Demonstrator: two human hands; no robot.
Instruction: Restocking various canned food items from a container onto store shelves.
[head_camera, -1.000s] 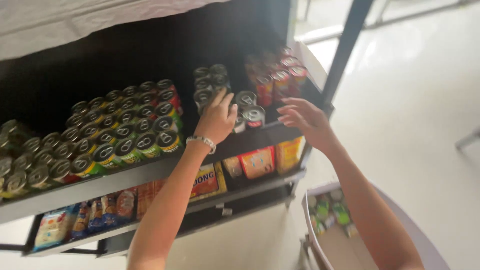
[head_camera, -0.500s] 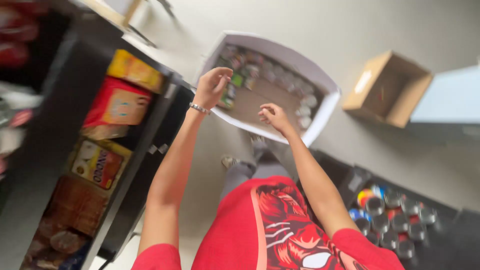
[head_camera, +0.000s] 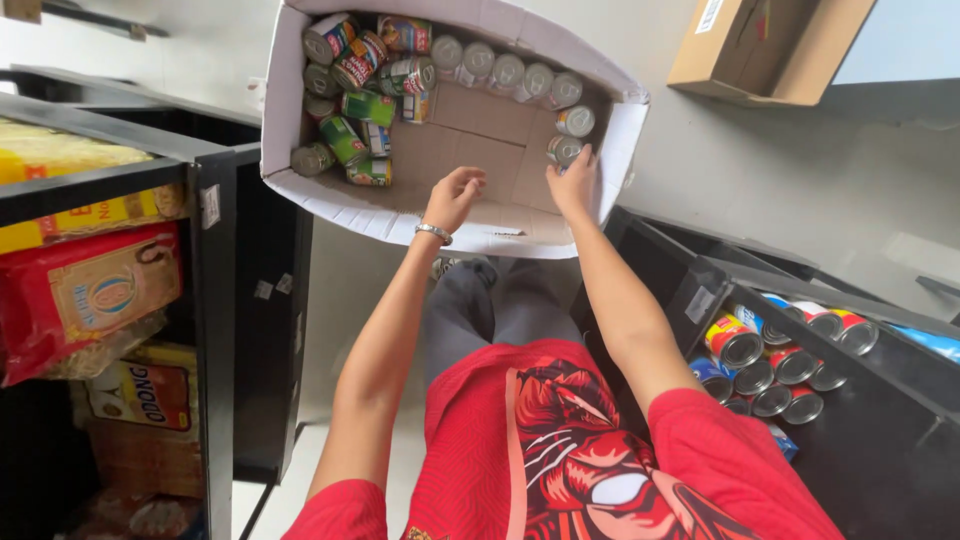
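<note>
A white cardboard box (head_camera: 335, 198) stands on the floor in front of my legs. Several cans lie along its left side, green and red ones (head_camera: 347, 138), and a row of silver-topped cans (head_camera: 505, 72) lines its far wall. My left hand (head_camera: 455, 193), with a bracelet on the wrist, hovers over the bare cardboard bottom, its fingers loosely curled and empty. My right hand (head_camera: 575, 182) reaches in at the right wall. Its fingertips are just below two silver cans (head_camera: 565, 150), and it holds nothing.
A black shelf unit (head_camera: 215, 300) on the left holds red and yellow food packets (head_camera: 85, 295). Another black shelf at the lower right carries several cans (head_camera: 760, 365). A brown cardboard box (head_camera: 770, 45) lies on the pale floor at the top right.
My view swung from the can shelf down to the floor. Both hands left the shelf and now reach into the white box.
</note>
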